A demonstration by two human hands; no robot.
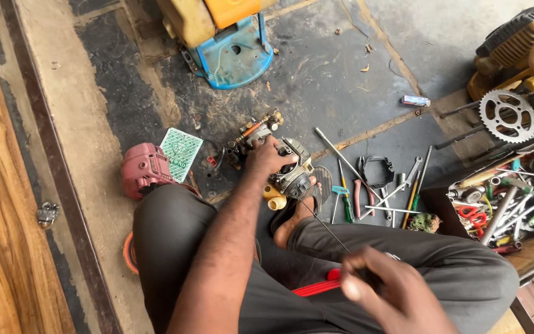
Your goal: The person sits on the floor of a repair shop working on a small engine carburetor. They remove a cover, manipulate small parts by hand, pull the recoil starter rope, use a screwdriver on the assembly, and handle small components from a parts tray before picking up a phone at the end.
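Right hand (390, 287) pinches a thin rod (322, 222) — left hand (267, 158) grips the greasy grey engine part (292, 173)

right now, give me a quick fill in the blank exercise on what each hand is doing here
1. The left hand grips a small ____ on the floor.
2. The right hand holds a thin metal ____.
3. The toothed sprocket lies at the far ____ of the view.

Missing words: engine; rod; right
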